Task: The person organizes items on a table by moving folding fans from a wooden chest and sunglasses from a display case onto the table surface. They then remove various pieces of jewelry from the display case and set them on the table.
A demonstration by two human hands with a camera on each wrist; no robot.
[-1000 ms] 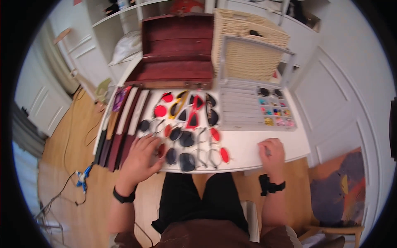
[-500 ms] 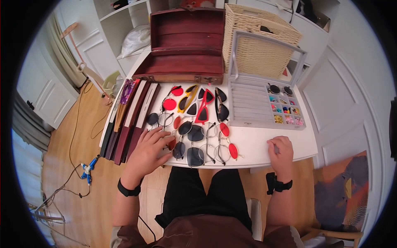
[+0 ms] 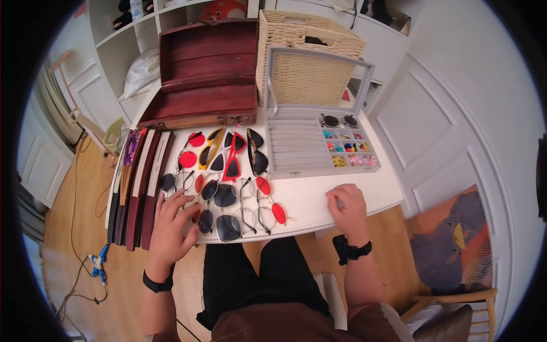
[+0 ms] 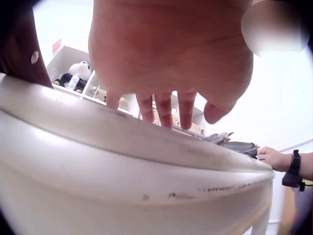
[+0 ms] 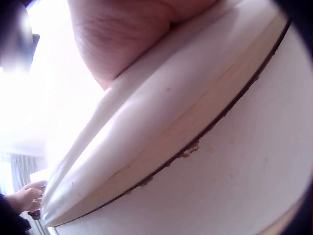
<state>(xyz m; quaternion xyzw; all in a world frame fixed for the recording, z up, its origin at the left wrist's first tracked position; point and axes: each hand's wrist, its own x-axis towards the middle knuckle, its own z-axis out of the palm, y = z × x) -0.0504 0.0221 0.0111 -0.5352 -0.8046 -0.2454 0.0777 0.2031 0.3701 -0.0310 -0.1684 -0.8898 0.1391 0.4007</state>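
Note:
My left hand (image 3: 170,231) rests at the table's front edge with its fingers spread, holding nothing. Its fingertips lie right beside round brown-red sunglasses (image 3: 196,213) and the near ends of long dark-red and white boxes (image 3: 137,214). In the left wrist view, the palm of the same hand (image 4: 168,54) spans the top, fingers loosely pointing down. My right hand (image 3: 348,212) lies on the bare right part of the white table (image 3: 307,202), fingers loosely curled. Several sunglasses, including large dark ones (image 3: 228,227) and red-lensed ones (image 3: 279,214), lie between the hands.
Behind the sunglasses stands an open dark-red suitcase (image 3: 208,60). Beside it, a grey jewelry case (image 3: 293,149) with its lid raised holds round dark sunglasses (image 3: 330,121) and small colourful pieces. A woven basket (image 3: 310,80) stands behind. On the floor left lies a blue-white power strip (image 3: 98,264).
The head view has swung, so the table now sits further left in it. Both hands keep almost the same places on the table; the sunglasses have not moved.

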